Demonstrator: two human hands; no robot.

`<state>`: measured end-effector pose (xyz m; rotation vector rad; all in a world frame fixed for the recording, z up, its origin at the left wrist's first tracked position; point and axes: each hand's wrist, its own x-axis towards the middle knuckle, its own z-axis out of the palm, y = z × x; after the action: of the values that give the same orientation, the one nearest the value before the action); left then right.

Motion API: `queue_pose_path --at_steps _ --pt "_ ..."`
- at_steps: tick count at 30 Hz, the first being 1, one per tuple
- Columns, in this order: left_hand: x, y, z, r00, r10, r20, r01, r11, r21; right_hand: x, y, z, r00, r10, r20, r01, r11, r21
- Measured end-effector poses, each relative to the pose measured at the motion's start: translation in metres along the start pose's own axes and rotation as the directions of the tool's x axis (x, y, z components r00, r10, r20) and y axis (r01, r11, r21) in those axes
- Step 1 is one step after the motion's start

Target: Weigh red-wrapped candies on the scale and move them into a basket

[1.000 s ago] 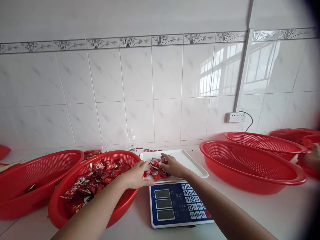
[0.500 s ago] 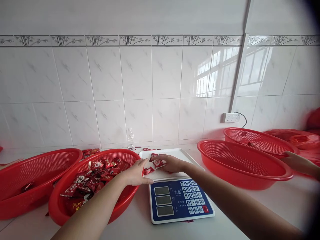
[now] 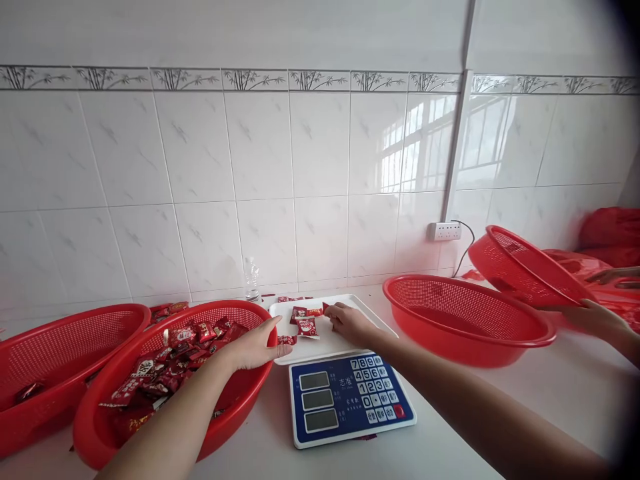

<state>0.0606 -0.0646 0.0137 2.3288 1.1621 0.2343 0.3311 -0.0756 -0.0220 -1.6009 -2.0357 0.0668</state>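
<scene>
My left hand (image 3: 257, 343) is spread, thumb and fingers apart, over the right rim of a red basket (image 3: 95, 433) of wrapped sweets (image 3: 173, 363). Over the white scale pan (image 3: 345, 303), my right hand (image 3: 353, 325) has its fingers pinched on the end of a red packet (image 3: 316, 311). More red packets (image 3: 307, 327) lie on the pan in front of the fingertips, and one is near my left thumb. The blue keypad panel (image 3: 350, 400) of the scale faces me.
Another red basket (image 3: 115, 317) stands at far left. Right of the scale is a red basket (image 3: 465, 353); behind it a person's hand (image 3: 595, 320) holds a tilted basket (image 3: 530, 267). A clear bottle (image 3: 251, 280) and a power strip (image 3: 445, 231) are at the wall.
My right hand has drawn back from the packets on the pan, its fingers now pinched. The view has shifted right. The other person's basket has been lifted and tilted.
</scene>
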Motion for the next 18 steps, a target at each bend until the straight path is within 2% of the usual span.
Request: queue_pose_path --at_steps 5,9,14,18 --pt "-0.001 0.001 -0.001 1.0 0.001 -0.012 -0.001 1.0 0.002 0.006 0.019 -0.015 0.965 0.167 -0.2 -0.159 0.986 0.059" --pt "-0.001 -0.001 -0.001 0.999 -0.012 -0.037 0.01 0.999 -0.038 0.001 0.049 -0.049 0.893 0.342 -0.293 -0.341 0.938 0.056" --pt "0.003 -0.005 -0.001 0.996 -0.015 -0.093 0.003 0.991 -0.13 -0.032 0.103 -0.104 0.786 0.504 -0.359 -0.541 0.841 -0.004" --pt "0.005 -0.003 -0.003 0.994 -0.023 -0.11 0.004 0.985 -0.172 -0.064 0.136 -0.125 0.732 0.59 -0.341 -0.646 0.759 -0.075"
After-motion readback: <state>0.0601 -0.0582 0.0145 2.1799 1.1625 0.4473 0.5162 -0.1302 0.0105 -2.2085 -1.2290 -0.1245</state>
